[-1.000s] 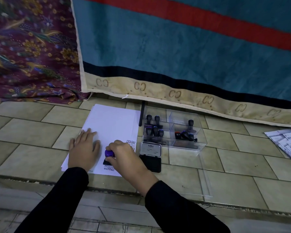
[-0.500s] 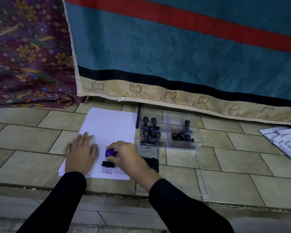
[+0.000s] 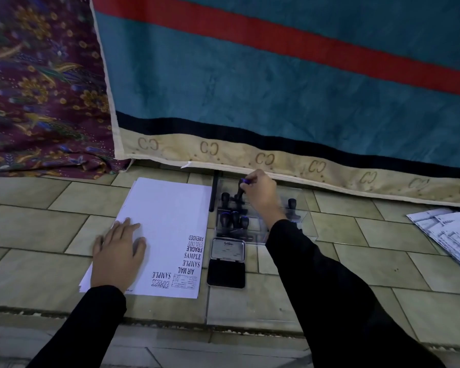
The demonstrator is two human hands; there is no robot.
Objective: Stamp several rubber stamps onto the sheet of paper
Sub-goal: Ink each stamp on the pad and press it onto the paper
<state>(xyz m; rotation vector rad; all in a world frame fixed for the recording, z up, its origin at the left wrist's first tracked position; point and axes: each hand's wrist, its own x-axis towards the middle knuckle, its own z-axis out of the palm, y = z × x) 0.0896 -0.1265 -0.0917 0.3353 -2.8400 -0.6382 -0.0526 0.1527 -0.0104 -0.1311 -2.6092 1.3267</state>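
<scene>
A white sheet of paper (image 3: 168,221) lies on the tiled floor, with several black stamped words along its right edge. My left hand (image 3: 117,254) presses flat on the sheet's lower left part. My right hand (image 3: 260,196) is over the clear plastic box (image 3: 300,208) and grips a black rubber stamp with a purple top (image 3: 241,188). Several other black stamps (image 3: 234,217) stand in the box's left compartment. An open ink pad (image 3: 226,261) lies between the paper and the box.
A black pen (image 3: 213,192) lies along the paper's upper right edge. Printed sheets (image 3: 452,232) are spread at the far right. A teal blanket with a red stripe (image 3: 276,88) hangs behind, next to a patterned maroon cloth (image 3: 37,88). A floor step runs near me.
My right hand lifted the purple-topped stamp off the paper's lower part and carried it up and right to the stamp box. New prints show on the sheet. My left hand stayed flat.
</scene>
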